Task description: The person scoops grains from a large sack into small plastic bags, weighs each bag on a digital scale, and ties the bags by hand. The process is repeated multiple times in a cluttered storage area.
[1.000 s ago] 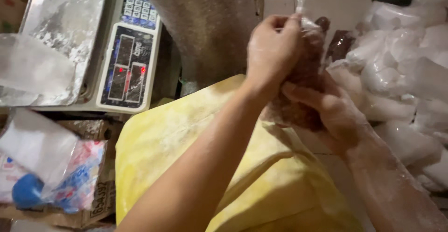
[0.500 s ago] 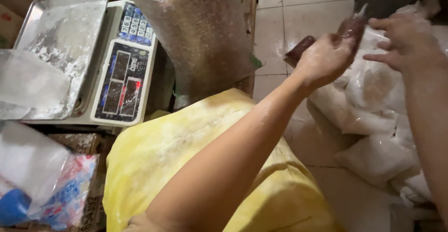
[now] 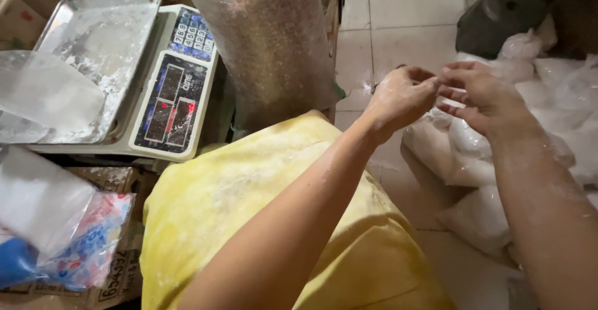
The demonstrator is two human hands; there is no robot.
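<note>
Fingertips of left hand (image 3: 398, 98) and right hand (image 3: 483, 98) meeting at upper right of frame, pinched loosely; whether anything thin sits between them cannot be told. Emptied since a second ago, when both were closed round a small dark-filled bag; half a second ago already lowered toward the heap. Bag no longer in view, seemingly let go among the white filled bags (image 3: 473, 160) just below the hands. Further left, tall sack of brown grain (image 3: 274, 42) at top centre. Digital scale (image 3: 168, 98) with floury metal tray (image 3: 99, 48) at upper left.
</note>
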